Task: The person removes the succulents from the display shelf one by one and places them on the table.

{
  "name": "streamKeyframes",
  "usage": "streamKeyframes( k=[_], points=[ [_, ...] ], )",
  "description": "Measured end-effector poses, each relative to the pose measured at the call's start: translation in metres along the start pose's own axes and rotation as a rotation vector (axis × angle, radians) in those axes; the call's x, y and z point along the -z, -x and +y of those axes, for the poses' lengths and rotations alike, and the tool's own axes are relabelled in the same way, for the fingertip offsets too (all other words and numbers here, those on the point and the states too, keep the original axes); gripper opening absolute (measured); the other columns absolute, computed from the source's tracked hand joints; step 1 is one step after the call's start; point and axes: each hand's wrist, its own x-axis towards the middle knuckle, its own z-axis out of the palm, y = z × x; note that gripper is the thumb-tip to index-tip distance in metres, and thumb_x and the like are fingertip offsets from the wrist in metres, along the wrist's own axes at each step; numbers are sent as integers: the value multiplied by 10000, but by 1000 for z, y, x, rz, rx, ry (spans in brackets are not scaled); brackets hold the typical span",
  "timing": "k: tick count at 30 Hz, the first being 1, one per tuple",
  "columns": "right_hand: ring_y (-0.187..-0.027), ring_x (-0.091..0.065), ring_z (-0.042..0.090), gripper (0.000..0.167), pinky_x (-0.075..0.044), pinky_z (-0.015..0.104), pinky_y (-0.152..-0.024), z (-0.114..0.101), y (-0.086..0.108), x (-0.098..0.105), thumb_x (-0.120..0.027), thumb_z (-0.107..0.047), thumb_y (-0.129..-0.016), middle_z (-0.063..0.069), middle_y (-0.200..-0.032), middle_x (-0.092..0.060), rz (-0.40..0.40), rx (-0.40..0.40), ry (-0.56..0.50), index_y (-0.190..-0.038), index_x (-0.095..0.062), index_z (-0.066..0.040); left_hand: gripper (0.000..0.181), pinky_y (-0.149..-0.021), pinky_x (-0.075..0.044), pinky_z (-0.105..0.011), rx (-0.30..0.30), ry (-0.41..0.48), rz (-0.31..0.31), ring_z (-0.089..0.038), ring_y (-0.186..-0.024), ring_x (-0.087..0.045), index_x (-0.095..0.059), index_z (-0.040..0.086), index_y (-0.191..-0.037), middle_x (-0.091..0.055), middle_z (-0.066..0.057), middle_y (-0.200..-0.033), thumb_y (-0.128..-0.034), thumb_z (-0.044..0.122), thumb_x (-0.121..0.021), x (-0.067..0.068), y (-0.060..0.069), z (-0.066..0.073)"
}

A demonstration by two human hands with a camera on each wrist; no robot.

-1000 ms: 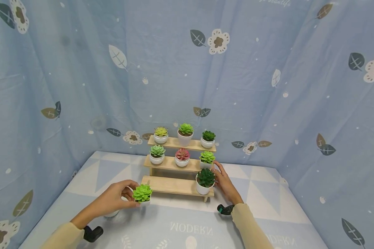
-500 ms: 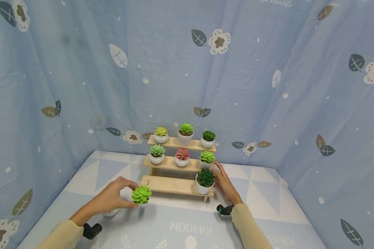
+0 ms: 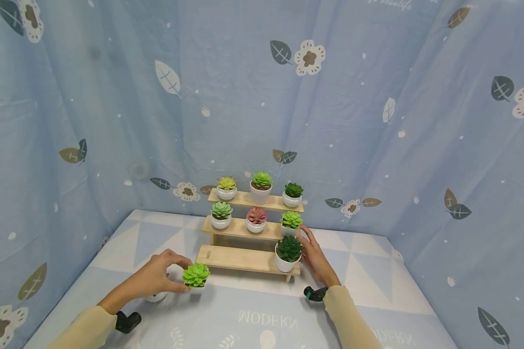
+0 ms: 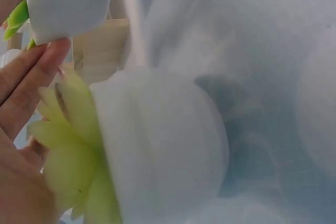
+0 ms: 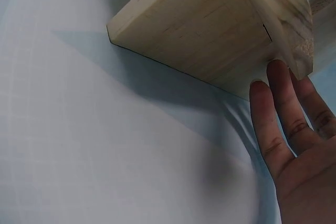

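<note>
Left hand (image 3: 156,276) with bright-green succulent (image 3: 196,275)

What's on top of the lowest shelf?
One dark-green leafy plant in a round white pot stands at the right end of the pale wooden shelf. The wood beneath that pot is hidden.
</note>
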Motion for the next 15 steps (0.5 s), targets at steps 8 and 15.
streamKeyframes(
  k=[8,15],
  points=[
    [-1164,-613,240,576,-491,369,-907,2,-2,-3,-551,-491,-1049,154,-1489,-456,6,11,-12,-1570,-325,-396,549,-875,-418,-565,-10,-33,-41,-284,-1101,-530,-731,242,-1198,-616,67,-1094,-738,474,-919,-2,3,2],
    [-1162,-613,237,558,-487,366,-901,0,-1,-3,-554,-464,-1051,142,-1453,-498,24,15,-21,-1563,-341,-400,555,-931,-320,-623,-44,-52,-39,-237,-1080,-525,-735,259,-1201,-629,146,-1043,-732,497,-914,-5,-1,-1]
  ],
)
